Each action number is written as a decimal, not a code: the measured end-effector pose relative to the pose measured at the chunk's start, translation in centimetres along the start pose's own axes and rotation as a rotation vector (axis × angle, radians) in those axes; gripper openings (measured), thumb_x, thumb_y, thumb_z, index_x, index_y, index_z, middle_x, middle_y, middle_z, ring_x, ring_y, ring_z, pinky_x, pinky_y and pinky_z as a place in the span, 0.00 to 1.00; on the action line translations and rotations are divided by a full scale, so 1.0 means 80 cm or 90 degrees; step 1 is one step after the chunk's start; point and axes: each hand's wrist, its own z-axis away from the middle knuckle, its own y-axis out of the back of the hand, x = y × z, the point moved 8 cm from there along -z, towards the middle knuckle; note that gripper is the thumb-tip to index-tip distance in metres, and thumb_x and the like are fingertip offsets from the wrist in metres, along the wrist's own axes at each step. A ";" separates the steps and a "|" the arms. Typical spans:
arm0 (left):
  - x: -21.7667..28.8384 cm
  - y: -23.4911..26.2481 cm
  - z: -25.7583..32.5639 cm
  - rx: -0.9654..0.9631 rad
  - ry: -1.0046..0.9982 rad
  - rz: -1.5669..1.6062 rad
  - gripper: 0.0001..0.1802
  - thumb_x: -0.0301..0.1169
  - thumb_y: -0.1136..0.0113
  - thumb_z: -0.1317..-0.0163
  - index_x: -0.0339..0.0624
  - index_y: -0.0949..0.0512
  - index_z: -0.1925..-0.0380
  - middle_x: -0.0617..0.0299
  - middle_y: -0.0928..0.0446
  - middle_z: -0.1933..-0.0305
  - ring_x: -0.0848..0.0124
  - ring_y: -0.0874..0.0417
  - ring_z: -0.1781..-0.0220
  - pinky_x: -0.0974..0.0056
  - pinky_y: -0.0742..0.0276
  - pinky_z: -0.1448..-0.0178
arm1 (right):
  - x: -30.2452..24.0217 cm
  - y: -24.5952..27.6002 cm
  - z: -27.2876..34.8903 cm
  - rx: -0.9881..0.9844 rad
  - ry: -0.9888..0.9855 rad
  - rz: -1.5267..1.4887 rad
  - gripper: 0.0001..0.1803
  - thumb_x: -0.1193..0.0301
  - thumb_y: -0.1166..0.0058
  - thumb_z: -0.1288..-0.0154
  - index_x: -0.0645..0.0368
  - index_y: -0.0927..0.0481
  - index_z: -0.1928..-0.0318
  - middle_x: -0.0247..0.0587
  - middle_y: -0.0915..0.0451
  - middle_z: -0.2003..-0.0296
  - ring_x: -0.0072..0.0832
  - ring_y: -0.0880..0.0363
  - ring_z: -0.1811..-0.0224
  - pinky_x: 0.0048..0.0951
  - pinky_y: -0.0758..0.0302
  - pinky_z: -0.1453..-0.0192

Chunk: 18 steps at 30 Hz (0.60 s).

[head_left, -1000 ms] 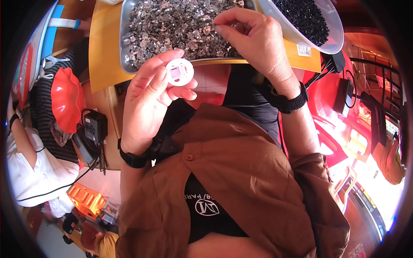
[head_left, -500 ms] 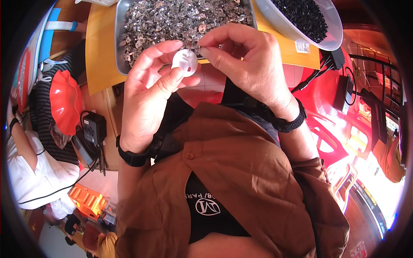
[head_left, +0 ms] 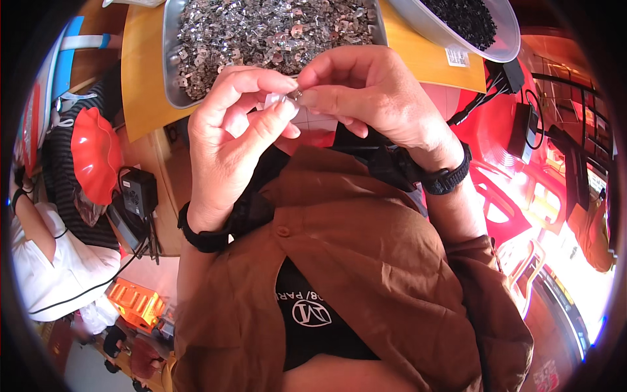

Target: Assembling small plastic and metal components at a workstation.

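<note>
"White plastic piece point(head_left: 274, 99), pinched in our left hand point(head_left: 228, 134), this side of the grey tray point(head_left: 169, 68)! And what faces it?"

"Close in! Our right hand point(head_left: 388, 95) pinches a small metal part point(head_left: 296, 95), just right of that white plastic piece. Touching? We can't tell; our fingers hide the facing edges, and the part's long axis too."

The left hand point(head_left: 225, 147) mostly hides a white piece point(head_left: 275, 99), and the upper edge crops the metal tray point(head_left: 171, 62).
</note>
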 end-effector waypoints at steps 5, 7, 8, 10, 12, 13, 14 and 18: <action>0.000 -0.002 0.000 0.017 -0.013 -0.037 0.07 0.19 0.43 0.41 0.33 0.24 0.62 0.60 0.30 0.58 0.75 0.23 0.63 0.70 0.19 0.64 | 0.013 -0.007 -0.001 -0.033 -0.039 0.012 0.11 0.72 0.41 0.44 0.68 0.21 0.63 0.36 0.20 0.76 0.16 0.24 0.79 0.17 0.29 0.78; 0.003 -0.001 0.000 0.026 -0.035 -0.052 0.07 0.20 0.43 0.40 0.34 0.24 0.62 0.60 0.29 0.58 0.75 0.22 0.62 0.69 0.19 0.63 | -0.001 -0.002 0.001 0.062 0.145 0.055 0.09 0.73 0.41 0.46 0.63 0.20 0.64 0.35 0.20 0.76 0.17 0.25 0.80 0.19 0.29 0.78; -0.003 0.003 0.000 0.055 0.019 -0.011 0.06 0.21 0.44 0.39 0.34 0.24 0.61 0.60 0.28 0.59 0.74 0.22 0.62 0.68 0.18 0.63 | -0.002 -0.005 0.001 0.062 0.145 0.055 0.09 0.73 0.41 0.46 0.63 0.20 0.64 0.35 0.20 0.76 0.17 0.25 0.80 0.19 0.29 0.78; -0.016 0.012 0.001 0.094 0.072 0.055 0.07 0.24 0.46 0.37 0.36 0.25 0.60 0.59 0.24 0.60 0.72 0.21 0.59 0.67 0.18 0.61 | -0.040 -0.003 0.018 0.214 0.349 0.346 0.10 0.76 0.40 0.51 0.56 0.19 0.65 0.33 0.21 0.74 0.23 0.22 0.78 0.22 0.26 0.76; -0.016 0.012 0.002 0.100 0.086 0.085 0.07 0.24 0.46 0.37 0.35 0.25 0.59 0.58 0.24 0.60 0.71 0.20 0.60 0.66 0.18 0.60 | -0.052 -0.011 0.027 0.230 0.465 0.415 0.10 0.77 0.38 0.52 0.56 0.19 0.66 0.33 0.21 0.73 0.21 0.22 0.76 0.21 0.26 0.75; -0.018 0.011 0.003 0.103 0.100 0.119 0.08 0.24 0.46 0.37 0.35 0.26 0.59 0.58 0.24 0.60 0.71 0.20 0.61 0.66 0.18 0.60 | -0.060 -0.020 0.038 0.248 0.580 0.489 0.11 0.78 0.36 0.54 0.56 0.19 0.66 0.33 0.21 0.71 0.20 0.22 0.75 0.19 0.26 0.75; -0.017 0.009 0.003 0.103 0.101 0.119 0.08 0.24 0.46 0.37 0.35 0.26 0.59 0.58 0.24 0.60 0.71 0.20 0.61 0.66 0.18 0.60 | -0.056 -0.024 0.039 0.268 0.674 0.534 0.11 0.77 0.35 0.56 0.55 0.19 0.68 0.34 0.21 0.70 0.26 0.21 0.74 0.23 0.24 0.74; -0.018 0.007 0.005 0.087 0.111 0.178 0.10 0.23 0.48 0.37 0.33 0.28 0.57 0.55 0.24 0.59 0.69 0.19 0.62 0.63 0.17 0.58 | -0.056 -0.033 0.045 0.270 0.723 0.613 0.13 0.76 0.34 0.58 0.55 0.19 0.68 0.34 0.21 0.70 0.26 0.21 0.74 0.24 0.23 0.73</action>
